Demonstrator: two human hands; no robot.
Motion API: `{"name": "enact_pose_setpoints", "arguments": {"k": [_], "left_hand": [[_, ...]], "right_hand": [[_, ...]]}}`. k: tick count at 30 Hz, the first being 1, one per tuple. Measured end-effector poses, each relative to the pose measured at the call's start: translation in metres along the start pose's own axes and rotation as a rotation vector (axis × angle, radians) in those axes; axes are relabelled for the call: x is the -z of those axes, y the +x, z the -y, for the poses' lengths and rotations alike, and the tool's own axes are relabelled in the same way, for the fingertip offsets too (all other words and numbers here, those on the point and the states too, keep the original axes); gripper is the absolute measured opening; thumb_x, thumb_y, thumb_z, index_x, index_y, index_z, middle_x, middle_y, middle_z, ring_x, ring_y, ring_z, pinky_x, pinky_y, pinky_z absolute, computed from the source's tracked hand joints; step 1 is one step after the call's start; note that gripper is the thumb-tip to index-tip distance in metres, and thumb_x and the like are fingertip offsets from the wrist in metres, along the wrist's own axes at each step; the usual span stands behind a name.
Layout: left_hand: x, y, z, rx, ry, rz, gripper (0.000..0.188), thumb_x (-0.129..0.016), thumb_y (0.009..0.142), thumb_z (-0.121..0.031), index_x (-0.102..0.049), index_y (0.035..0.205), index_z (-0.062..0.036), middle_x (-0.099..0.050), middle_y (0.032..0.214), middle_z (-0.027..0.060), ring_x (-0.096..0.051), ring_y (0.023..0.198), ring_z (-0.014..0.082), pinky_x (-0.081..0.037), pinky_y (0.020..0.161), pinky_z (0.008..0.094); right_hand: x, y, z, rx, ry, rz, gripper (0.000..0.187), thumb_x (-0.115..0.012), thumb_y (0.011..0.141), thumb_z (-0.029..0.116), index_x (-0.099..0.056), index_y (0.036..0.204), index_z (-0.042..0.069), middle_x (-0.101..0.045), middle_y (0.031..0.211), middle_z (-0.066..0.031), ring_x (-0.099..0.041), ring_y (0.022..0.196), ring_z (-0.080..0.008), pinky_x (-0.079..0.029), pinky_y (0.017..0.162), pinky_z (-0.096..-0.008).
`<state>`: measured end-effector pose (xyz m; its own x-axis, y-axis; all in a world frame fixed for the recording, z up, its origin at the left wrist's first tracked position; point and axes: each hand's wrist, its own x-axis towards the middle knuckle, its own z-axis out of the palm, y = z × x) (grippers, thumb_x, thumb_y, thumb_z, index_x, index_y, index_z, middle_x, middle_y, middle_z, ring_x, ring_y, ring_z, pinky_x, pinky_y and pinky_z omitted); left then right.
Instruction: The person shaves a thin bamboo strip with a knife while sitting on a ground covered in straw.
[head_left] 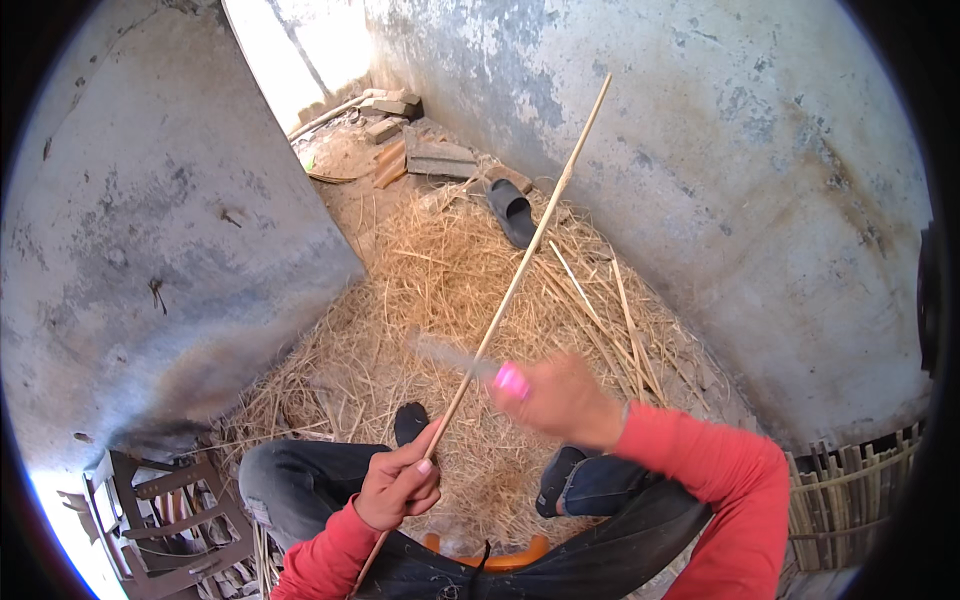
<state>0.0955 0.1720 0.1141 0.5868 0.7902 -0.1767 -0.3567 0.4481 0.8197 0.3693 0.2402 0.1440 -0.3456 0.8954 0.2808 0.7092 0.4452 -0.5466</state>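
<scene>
A: What have you got on the feed from your end?

B: From where I sit I have a long stick [520,266] running diagonally up the head view, its far tip raised over the floor. The left hand [398,484] is wrapped around its lower part, and the butt end runs on past the wrist.

A: And the right hand?

B: The right hand [565,398] is smeared by blur, but I can make out the fingers closed around the pink handle [512,381] of a knife. Its blade [440,349] crosses the stick just beyond the left hand; I can't tell whether the edge is touching.

A: How far along would you put it?

B: Partway, I'd judge. The stick looks pale and mostly smooth along its length, so a good deal of shaving seems done. I can see a rough knot [566,178] toward the far end, which I'd count as left to trim.

A: Anything finished nearby?

B: A thick litter of shavings [430,270] covers the floor, and several pale strips [600,318] lie on it to the right. I can't tell if those are finished pieces or waiting stock.
</scene>
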Motion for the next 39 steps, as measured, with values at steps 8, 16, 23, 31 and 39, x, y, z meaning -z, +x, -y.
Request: {"name": "enact_pose_setpoints", "arguments": {"k": [8,16,23,31,39], "left_hand": [[0.003,-0.007,-0.002,0.087,-0.173,0.062,0.054,-0.043,0.109,-0.009,-0.031,0.161,-0.0087,-0.026,0.066,-0.0044,-0.022,0.054,0.0073,-0.025,0.046,0.024],[0.004,-0.003,-0.004,0.079,-0.128,-0.035,0.053,-0.043,0.109,-0.01,-0.033,0.16,-0.0104,-0.025,0.066,-0.0046,-0.02,0.054,0.0077,-0.026,0.046,0.0238],[0.002,-0.003,-0.003,0.144,-0.17,-0.007,0.053,-0.044,0.108,-0.008,-0.035,0.16,-0.0114,-0.026,0.066,-0.0044,-0.021,0.054,0.0076,-0.026,0.046,0.0239],[0.0,-0.006,-0.004,0.135,-0.121,-0.004,0.053,-0.044,0.108,-0.008,-0.034,0.16,-0.0085,-0.027,0.065,-0.0043,-0.021,0.052,0.0075,-0.026,0.046,0.0242],[-0.009,-0.006,-0.011,0.123,-0.151,0.002,0.054,-0.047,0.106,-0.013,-0.037,0.158,-0.0098,-0.024,0.061,-0.0045,-0.02,0.048,0.0068,-0.025,0.044,0.0242]], "right_hand": [[0.065,0.026,-0.068,-0.197,0.134,-0.298,0.05,-0.058,0.103,0.037,-0.064,0.07,0.001,-0.048,0.053,-0.0116,-0.048,0.044,-0.0186,-0.036,0.045,-0.0396],[0.034,0.03,-0.043,-0.057,0.02,-0.012,0.044,-0.058,0.102,0.039,-0.073,0.076,0.006,-0.051,0.051,-0.0132,-0.052,0.044,-0.027,-0.043,0.046,-0.0411],[0.011,0.007,-0.006,0.087,0.129,0.152,0.061,-0.048,0.104,0.051,-0.064,0.068,0.006,-0.05,0.049,-0.0143,-0.053,0.044,-0.0325,-0.043,0.047,-0.0448],[0.079,0.037,-0.104,-0.42,0.116,-0.279,0.062,-0.059,0.103,0.041,-0.044,0.058,0.001,-0.032,0.049,-0.0017,-0.03,0.049,-0.0122,-0.027,0.047,-0.0365],[0.1,0.024,-0.073,-0.215,0.406,-0.481,0.041,-0.054,0.107,0.04,-0.061,0.093,0.002,-0.05,0.068,0.0041,-0.044,0.063,-0.0065,-0.037,0.056,-0.0268]]}}
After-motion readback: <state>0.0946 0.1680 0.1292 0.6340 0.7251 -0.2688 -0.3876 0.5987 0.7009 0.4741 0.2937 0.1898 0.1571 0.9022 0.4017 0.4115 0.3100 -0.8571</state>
